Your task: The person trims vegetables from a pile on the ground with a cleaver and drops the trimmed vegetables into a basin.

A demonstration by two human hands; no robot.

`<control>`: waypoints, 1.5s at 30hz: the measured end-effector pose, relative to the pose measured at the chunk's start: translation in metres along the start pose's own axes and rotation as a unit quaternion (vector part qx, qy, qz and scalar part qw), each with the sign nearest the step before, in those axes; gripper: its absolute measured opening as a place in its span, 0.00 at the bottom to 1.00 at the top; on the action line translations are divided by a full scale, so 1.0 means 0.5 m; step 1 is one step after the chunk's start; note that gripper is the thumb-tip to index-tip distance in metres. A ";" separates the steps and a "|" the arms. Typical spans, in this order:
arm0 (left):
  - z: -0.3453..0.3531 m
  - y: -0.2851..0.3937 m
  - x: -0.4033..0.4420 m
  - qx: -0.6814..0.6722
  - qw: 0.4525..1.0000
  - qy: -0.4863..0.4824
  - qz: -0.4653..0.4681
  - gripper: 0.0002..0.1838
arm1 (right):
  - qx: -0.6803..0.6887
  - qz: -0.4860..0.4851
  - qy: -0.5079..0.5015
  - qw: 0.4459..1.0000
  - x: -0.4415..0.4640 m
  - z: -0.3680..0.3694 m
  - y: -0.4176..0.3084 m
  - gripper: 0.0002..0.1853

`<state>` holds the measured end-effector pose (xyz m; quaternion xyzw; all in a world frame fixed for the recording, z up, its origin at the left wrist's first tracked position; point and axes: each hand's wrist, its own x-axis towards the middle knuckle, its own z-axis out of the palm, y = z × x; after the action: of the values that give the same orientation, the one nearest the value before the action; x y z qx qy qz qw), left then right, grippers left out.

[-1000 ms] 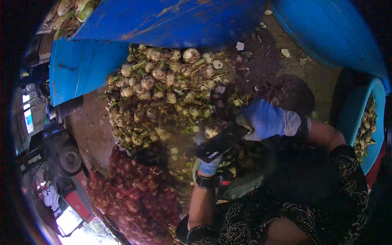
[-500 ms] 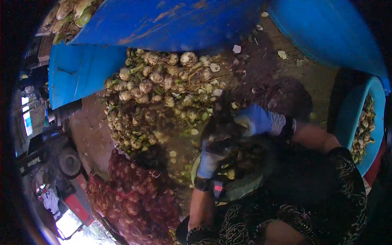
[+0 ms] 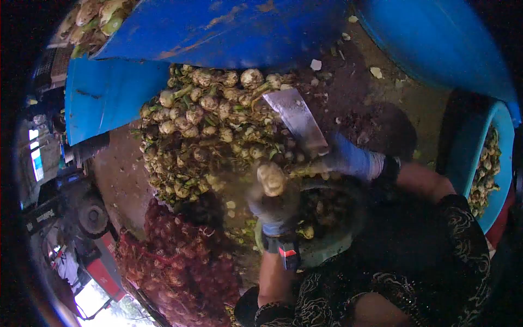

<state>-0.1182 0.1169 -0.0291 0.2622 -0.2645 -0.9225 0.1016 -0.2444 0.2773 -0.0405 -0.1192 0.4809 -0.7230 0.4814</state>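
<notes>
A pale round bulb [image 3: 271,179] is in my left hand [image 3: 272,210], whose gloved fingers are blurred but closed around its lower side. My right hand [image 3: 351,159], in a blue glove, grips a wide-bladed knife [image 3: 297,121]; the blade points up and left, apart from the bulb. Just beyond the hands lies a heap of dirty bulbs with stems [image 3: 210,128]. Below and between my hands is a greenish basin [image 3: 327,250] with dark bulbs or scraps inside.
Red net sacks of bulbs [image 3: 180,261] lie at lower left. Blue barrels [image 3: 218,30] border the heap at the top. On the right stands a light-blue tub [image 3: 493,122] holding plant pieces. A machine with a black tyre [image 3: 92,215] is at far left.
The knife has swung from across my left hand to the upper left, over the heap's edge. My left hand now shows the pale bulb, and its wrist has turned.
</notes>
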 end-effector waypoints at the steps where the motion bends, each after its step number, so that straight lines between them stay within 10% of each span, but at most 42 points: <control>1: -0.029 -0.002 -0.009 -0.077 0.996 -0.045 -0.025 0.33 | -0.082 -0.024 0.009 0.996 0.000 -0.011 0.004 0.27; 2: -0.058 -0.003 -0.018 -0.151 0.983 -0.085 -0.057 0.31 | -0.148 0.048 0.009 0.988 -0.004 -0.026 0.001 0.28; 4: -0.077 0.002 -0.032 0.138 0.980 0.047 -0.134 0.24 | -0.213 0.121 0.006 0.970 0.004 -0.042 0.007 0.29; 7: 0.026 0.020 -0.035 0.262 0.961 -0.007 -0.089 0.22 | 0.303 0.080 0.048 0.948 0.021 -0.059 0.026 0.25; 10: -0.025 0.012 -0.019 0.401 0.914 -0.057 -0.029 0.26 | -0.309 -0.039 0.055 0.949 0.012 -0.062 -0.001 0.13; 12: -0.030 0.007 -0.047 0.390 0.920 -0.020 0.004 0.26 | -0.189 0.117 -0.020 0.975 -0.014 -0.047 -0.019 0.13; 14: -0.015 0.021 -0.048 0.379 0.924 0.009 0.050 0.25 | -0.361 0.006 -0.100 0.927 0.004 -0.102 0.120 0.15; 15: -0.016 0.041 -0.049 0.226 0.967 -0.111 -0.025 0.26 | -0.510 -0.101 -0.180 0.835 0.012 -0.118 0.171 0.18; 17: 0.003 0.073 -0.060 0.062 0.969 -0.217 -0.098 0.27 | -0.446 0.000 -0.167 0.879 -0.013 -0.099 0.116 0.16; 19: 0.023 0.095 -0.073 0.339 0.914 -0.203 -0.092 0.22 | -0.372 0.099 -0.146 0.911 -0.013 -0.116 0.145 0.14; 22: -0.004 0.120 -0.004 0.544 0.833 0.038 -0.093 0.16 | -0.512 -0.184 -0.132 0.828 0.012 -0.168 0.230 0.12; 24: -0.091 0.133 0.084 0.734 0.676 -0.061 -0.010 0.19 | -0.320 0.097 -0.086 0.938 0.003 -0.113 0.105 0.21; 25: -0.106 0.127 0.118 0.735 0.676 -0.063 -0.008 0.19 | -0.321 0.096 -0.084 0.938 0.001 -0.118 0.109 0.21; 27: -0.129 0.116 0.174 0.918 0.387 -0.067 -0.050 0.22 | -0.371 0.007 -0.097 0.924 -0.003 -0.121 0.109 0.21; 30: -0.185 0.084 0.231 0.952 0.286 -0.086 -0.062 0.25 | -0.299 0.105 -0.100 0.943 -0.007 -0.098 0.063 0.18; 34: -0.156 0.074 0.248 0.932 0.343 -0.044 -0.106 0.31 | -0.239 -0.002 -0.030 0.971 -0.015 -0.089 0.044 0.20; 36: -0.168 0.076 0.232 0.795 0.595 -0.080 0.086 0.31 | -0.225 -0.086 0.025 0.970 -0.009 -0.087 0.056 0.19; 38: -0.112 0.087 0.198 0.712 0.700 -0.038 0.031 0.32 | -0.308 -0.077 0.018 0.948 -0.006 -0.088 0.042 0.19; 45: -0.042 0.056 0.101 0.403 0.913 -0.064 0.012 0.27 | -0.613 -0.134 -0.060 0.777 0.021 -0.053 0.018 0.17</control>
<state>-0.1482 0.0676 -0.0510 0.2180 -0.6229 -0.7511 -0.0187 -0.2612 0.2837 -0.0644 -0.4954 0.7714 -0.3243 0.2332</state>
